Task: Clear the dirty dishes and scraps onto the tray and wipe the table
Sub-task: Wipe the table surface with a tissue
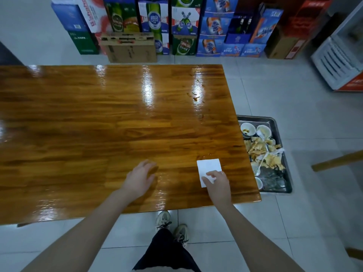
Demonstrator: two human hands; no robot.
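A white napkin [209,166] lies by the table's [98,114] near right corner, the right hand [217,183] pressing its near edge with fingers flat and slightly apart; wiping appears under way. Scraps [195,97] toward the far right edge likely come next, calling for a long forward sweep. The loaded tray [275,122] sits partly hidden beneath the right edge. The left hand [140,178] is blurred, so its fingers cannot be read.

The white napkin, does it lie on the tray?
No, the white napkin lies on the wooden table, under fingers of the right hand.
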